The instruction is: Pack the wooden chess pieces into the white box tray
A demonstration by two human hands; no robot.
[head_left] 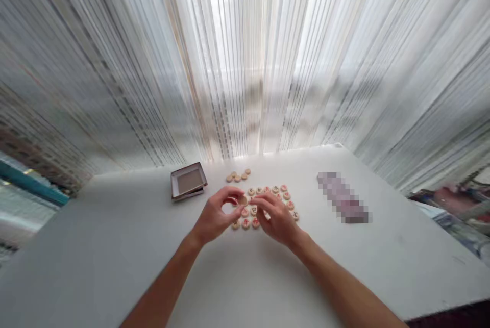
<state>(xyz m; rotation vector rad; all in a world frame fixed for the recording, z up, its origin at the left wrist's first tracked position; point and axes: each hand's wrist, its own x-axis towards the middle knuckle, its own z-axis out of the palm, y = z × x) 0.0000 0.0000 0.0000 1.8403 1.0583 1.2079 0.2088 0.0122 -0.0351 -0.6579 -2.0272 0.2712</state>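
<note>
Wooden Chinese chess pieces with red or black characters lie in rows on the white table, partly hidden under my hands. My left hand [216, 216] pinches one chess piece [242, 200] between thumb and fingers, raised a little over the left part of the rows. Beside it, my right hand [277, 218] hovers over the middle of the rows with its fingers stretched toward that piece. The fingertips come very close to it; whether they touch it I cannot make out. Behind my hands lies a loose group of chess pieces [238, 178] with no characters visible.
A shallow open box [188, 180] stands at the back left of the white table [126, 246]. On the right lies a pixelated pinkish object [342, 198]. Sheer striped curtains [245, 62] hang along the far edge. Blurred items sit beyond the table's right edge.
</note>
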